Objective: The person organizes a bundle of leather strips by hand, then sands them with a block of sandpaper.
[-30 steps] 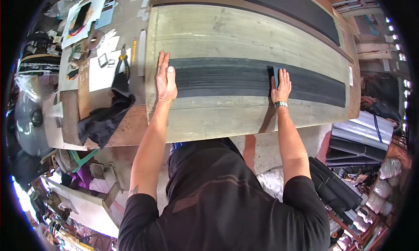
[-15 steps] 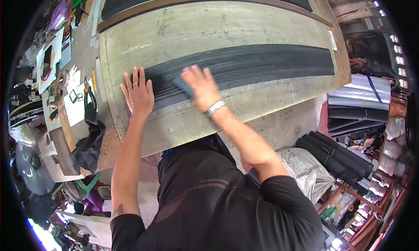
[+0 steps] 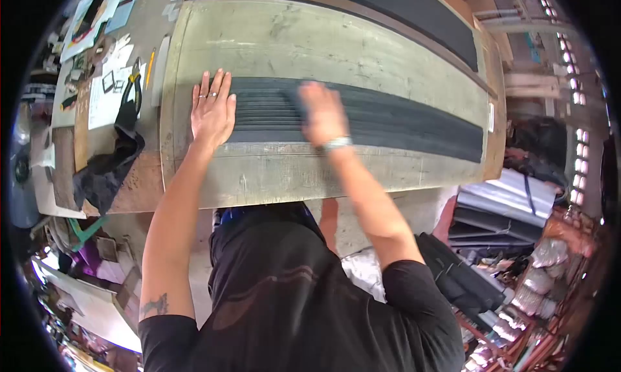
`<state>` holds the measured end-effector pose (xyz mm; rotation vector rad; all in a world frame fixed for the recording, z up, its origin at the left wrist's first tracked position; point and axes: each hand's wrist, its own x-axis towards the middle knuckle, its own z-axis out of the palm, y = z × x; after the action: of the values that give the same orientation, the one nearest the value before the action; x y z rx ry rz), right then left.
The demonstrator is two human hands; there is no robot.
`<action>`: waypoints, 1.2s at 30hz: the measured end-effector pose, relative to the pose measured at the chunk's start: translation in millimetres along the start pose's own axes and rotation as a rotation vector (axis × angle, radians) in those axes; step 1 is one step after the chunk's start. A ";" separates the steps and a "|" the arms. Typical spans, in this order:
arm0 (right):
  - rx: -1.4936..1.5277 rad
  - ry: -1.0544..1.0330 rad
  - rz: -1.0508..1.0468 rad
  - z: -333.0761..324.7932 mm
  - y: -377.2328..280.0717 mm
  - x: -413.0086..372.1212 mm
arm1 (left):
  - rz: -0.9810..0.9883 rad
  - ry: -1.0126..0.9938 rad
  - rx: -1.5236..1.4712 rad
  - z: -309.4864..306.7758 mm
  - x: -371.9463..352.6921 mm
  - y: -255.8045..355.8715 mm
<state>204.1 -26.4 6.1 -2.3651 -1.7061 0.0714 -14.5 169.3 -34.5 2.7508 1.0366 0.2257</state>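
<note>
Several long dark strips (image 3: 407, 123) lie side by side along the worktable, forming one band. My left hand (image 3: 212, 116) is flat with fingers out at the left end of the band, touching it along the thumb side. My right hand (image 3: 325, 116), blurred by motion, is over the strips right of my left hand. Under its palm side is a dark blue-grey pad (image 3: 298, 105), mostly hidden; its exact kind does not show.
A metal-topped worktable (image 3: 259, 42) carries a brown bar (image 3: 388, 14) and a dark sheet (image 3: 440, 22) at the back. Pliers (image 3: 134, 90), a yellow pencil (image 3: 150, 68), paper (image 3: 102, 107) and a black cloth (image 3: 107, 168) lie left. Dark rolls (image 3: 462, 275) stand at lower right.
My right hand has moved to the right along the strips with the pad. The left hand stays at the left end of the band. The camera view has shifted and turned.
</note>
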 end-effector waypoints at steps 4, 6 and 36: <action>-0.206 0.476 0.342 6.2 237.0 -94.9 | -0.040 0.001 -0.014 -0.9 0.8 0.8; 0.283 0.244 0.871 16.8 257.7 -84.5 | -0.042 -0.002 -0.007 -1.9 1.3 2.2; -0.258 0.102 0.430 30.1 256.8 -76.1 | -0.038 -0.008 -0.070 -3.0 4.2 1.4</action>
<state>413.5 -170.4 -83.7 -2.8321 -1.1977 -0.2084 -11.1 171.5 -30.9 2.6652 1.0579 0.2403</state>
